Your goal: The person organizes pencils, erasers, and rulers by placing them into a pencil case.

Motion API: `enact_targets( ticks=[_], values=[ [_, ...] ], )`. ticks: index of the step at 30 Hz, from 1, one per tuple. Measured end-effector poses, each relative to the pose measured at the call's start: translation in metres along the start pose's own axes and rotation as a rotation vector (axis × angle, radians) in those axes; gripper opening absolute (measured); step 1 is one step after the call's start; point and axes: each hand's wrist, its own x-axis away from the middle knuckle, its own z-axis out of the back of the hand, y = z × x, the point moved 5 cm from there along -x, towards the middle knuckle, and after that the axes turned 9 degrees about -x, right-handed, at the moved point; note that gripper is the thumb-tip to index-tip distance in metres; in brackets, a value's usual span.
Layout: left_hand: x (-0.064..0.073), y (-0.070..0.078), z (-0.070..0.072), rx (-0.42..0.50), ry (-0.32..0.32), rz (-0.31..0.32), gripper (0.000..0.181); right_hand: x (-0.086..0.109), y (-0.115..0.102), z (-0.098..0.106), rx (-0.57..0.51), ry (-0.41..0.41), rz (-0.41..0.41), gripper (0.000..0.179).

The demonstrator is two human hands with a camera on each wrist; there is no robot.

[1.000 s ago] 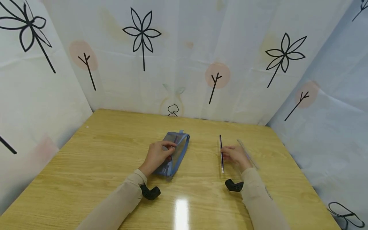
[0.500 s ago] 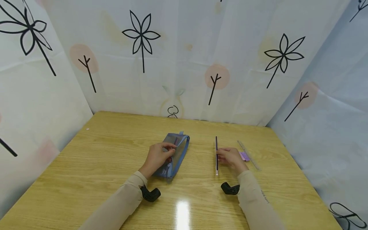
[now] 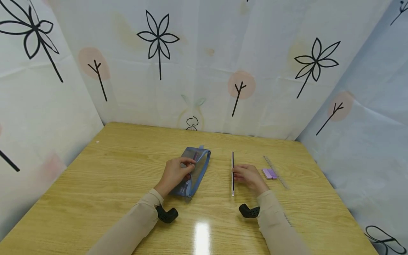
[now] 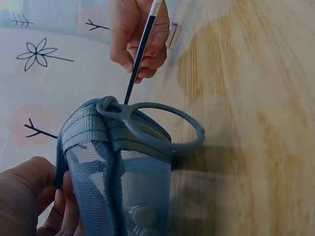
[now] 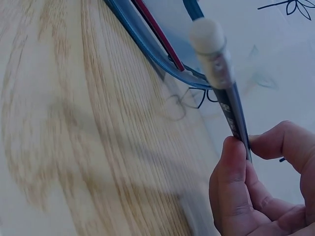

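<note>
My left hand (image 3: 175,173) pinches the edge of a blue mesh zip pencil case (image 3: 199,177), which lies on the table with its mouth parted. The case's zip pull, a grey-blue ring (image 4: 167,146), faces the left wrist camera. Inside the case a dark red stick (image 5: 160,37) shows in the right wrist view. To the right of the case, my right hand (image 3: 248,177) pinches a dark pencil (image 3: 233,173) between thumb and fingers. The pencil's white eraser end (image 5: 209,39) points toward me.
Right of my right hand, a purple and white eraser (image 3: 269,173) lies beside a clear ruler (image 3: 276,173) on the wooden table (image 3: 134,198). Patterned white cloth (image 3: 204,63) encloses the back and sides of the table.
My right hand has moved left with the pencil, closer to the pencil case, uncovering the eraser and ruler. The left hand and the case have stayed in place.
</note>
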Motion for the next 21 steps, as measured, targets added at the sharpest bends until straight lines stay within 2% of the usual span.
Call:
enact_targets(
  ticks=[21],
  values=[
    [-0.001,0.002,0.002,-0.020,-0.007,0.007,0.018,-0.001,-0.002,-0.041,0.016,-0.089,-0.005,0.041]
  ],
)
